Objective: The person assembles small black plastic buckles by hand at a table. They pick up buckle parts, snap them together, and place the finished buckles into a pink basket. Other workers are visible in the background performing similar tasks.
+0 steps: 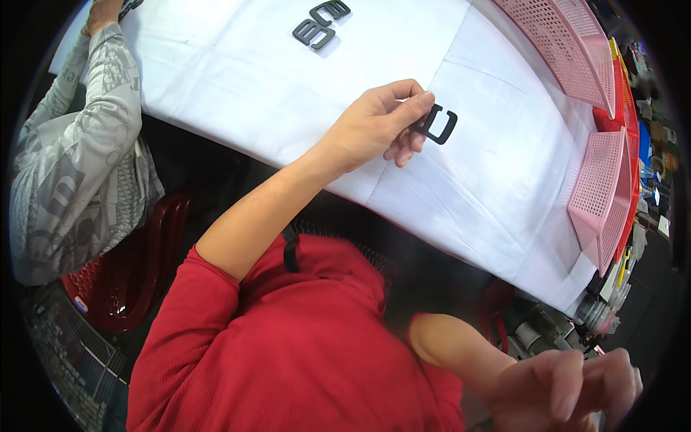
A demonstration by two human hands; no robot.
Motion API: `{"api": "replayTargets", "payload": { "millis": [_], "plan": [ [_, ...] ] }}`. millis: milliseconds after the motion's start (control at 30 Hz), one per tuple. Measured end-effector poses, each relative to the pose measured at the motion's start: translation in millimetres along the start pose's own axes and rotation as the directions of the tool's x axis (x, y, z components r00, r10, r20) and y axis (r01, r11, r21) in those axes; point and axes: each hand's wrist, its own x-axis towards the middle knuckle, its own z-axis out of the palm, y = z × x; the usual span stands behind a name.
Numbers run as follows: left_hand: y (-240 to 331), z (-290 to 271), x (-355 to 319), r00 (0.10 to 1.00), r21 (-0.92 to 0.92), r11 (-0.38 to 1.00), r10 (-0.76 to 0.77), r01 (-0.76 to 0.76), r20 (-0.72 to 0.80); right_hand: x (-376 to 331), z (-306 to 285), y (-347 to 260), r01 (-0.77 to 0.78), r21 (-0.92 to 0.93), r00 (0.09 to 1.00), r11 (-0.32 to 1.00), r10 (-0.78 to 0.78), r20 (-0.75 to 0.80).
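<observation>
My left hand [381,122] is raised over the white-covered table, pinching a black plastic buckle [440,126] between thumb and fingers. The buckle's open, hooked end points away to the right, while its other end is hidden by my fingertips. Farther off, two similar black buckles, one [330,11] just behind the other [314,34], lie close together on the cloth. At the lower right, off the table and near the camera, my right hand [554,385] hangs with loosely bent fingers somewhat apart; nothing shows in it.
Pink perforated baskets [594,198] line the table's right edge, with a red tray [625,151] behind them. Another person's grey printed sleeve [108,101] reaches onto the white cloth [237,79] at the left, beside a dark red plastic chair [137,281].
</observation>
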Motion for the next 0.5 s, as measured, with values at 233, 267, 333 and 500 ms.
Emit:
{"api": "replayTargets", "payload": {
  "millis": [233, 267, 333, 500],
  "plan": [
    [-4.2, -3.0, 2.1, 1.0, 0.052, 0.999, -0.005, 0.006, -0.012, 14.2, -91.7, 123.1, -0.227, -0.96, 0.854, -0.166, -0.508, -0.114],
    [-3.7, -4.1, 2.1, 1.0, 0.052, 0.999, -0.008, 0.006, 0.026, 11.4, -105.7, 140.9, -0.235, -0.959, 0.846, -0.16, -0.519, -0.121],
    [-3.4, -6.9, 0.7, 0.996, 0.058, 0.998, -0.008, 0.003, 0.091, 12.3, -113.3, 149.8, -0.227, -0.889, 0.889, -0.398, -0.457, -0.022],
    [-2.5, -7.1, 1.0, 0.991, 0.083, 0.995, -0.066, 0.056, 0.118, 13.5, -126.6, 147.8, -0.044, -0.824, 0.911, -0.565, -0.361, 0.199]
  ]
}}
